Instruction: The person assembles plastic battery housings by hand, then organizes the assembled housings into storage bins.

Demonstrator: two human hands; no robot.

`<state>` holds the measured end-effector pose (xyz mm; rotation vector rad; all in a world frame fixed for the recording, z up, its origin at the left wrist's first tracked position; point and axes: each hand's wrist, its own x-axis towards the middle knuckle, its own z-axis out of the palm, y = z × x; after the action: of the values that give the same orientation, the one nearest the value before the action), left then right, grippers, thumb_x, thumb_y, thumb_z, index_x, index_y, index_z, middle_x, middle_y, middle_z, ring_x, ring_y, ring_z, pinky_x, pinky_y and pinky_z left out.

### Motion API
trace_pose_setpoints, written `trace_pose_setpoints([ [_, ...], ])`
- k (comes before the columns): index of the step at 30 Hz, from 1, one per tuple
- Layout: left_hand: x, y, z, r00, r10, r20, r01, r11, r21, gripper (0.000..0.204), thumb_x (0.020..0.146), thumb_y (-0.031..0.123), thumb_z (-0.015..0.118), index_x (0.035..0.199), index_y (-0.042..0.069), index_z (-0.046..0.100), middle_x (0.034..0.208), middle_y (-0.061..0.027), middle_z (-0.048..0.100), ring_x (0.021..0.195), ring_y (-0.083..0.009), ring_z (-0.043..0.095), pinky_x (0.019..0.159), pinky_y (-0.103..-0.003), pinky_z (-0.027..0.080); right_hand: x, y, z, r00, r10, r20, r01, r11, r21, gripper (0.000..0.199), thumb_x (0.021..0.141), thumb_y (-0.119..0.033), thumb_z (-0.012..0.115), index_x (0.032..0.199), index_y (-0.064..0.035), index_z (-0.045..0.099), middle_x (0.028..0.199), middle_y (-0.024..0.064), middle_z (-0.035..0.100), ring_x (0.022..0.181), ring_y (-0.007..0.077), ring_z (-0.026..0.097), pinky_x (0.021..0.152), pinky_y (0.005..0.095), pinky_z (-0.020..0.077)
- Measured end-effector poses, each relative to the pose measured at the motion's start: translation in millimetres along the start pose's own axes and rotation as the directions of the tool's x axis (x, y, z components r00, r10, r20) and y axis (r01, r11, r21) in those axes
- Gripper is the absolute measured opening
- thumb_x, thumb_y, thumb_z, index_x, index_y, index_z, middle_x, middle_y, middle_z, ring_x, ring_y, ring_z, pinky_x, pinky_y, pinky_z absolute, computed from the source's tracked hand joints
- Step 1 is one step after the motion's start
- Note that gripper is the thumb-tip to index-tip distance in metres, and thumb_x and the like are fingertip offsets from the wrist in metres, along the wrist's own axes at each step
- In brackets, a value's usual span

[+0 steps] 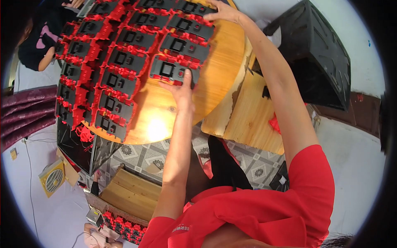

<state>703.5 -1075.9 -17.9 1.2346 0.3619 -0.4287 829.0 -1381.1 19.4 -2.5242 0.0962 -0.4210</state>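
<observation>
Table of round yellow wood [225,62] is seen largest, and on its left part rows of black-and-red plastic units [118,59] are laid, side touching side. The right-hand row [181,44] is framed by both hands, one at each end. At its near end, the left hand [181,93] is placed against the nearest unit [167,69]; thumb and forefinger are spread along the edge — whether a firm pinch is made cannot be told. At its far right edge the right hand [225,12] is set, with fingers apart; its grip also cannot be told, being partly cut by the upper border of the view.

Each unit may be judged light and stiff, as hard plastic usually is. The row is best supported from both ends, because it could bend where units meet. The black faces could be slippery, while the thin red clips [188,62] seem most fragile and should not be squeezed.
</observation>
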Motion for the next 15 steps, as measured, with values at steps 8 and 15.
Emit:
trace_pose_setpoints([
  [8,-100.3,-12.4,-113.9,0.972,0.186,-0.141,-0.125,0.924,0.362,0.089,0.092,0.026,0.064,0.152,0.012,-0.002,0.145,-0.0188,0.029,0.111,-0.0285,0.054,0.082,-0.040,0.053,-288.0,-11.5,-27.7,0.811,0.519,-0.271,-0.324,0.783,0.531,0.032,0.096,-0.016,0.058,0.124,0.0008,0.057,0.114,0.0065,0.063,0.105,0.0164,0.060,0.090,0.0265,0.0472],
  [15,-184.0,-119.0,-266.6,0.986,0.055,-0.158,0.106,0.522,0.846,0.074,0.092,0.027,0.065,0.147,0.005,0.020,0.137,-0.0234,0.033,0.098,-0.0278,0.056,0.077,-0.039,0.052,-604.5,-84.3,-33.4,0.315,0.940,-0.133,-0.711,0.326,0.624,0.024,0.096,-0.016,0.058,0.115,-0.0015,0.062,0.098,0.0056,0.066,0.084,0.0122,0.064,0.072,0.0255,0.0520],
])
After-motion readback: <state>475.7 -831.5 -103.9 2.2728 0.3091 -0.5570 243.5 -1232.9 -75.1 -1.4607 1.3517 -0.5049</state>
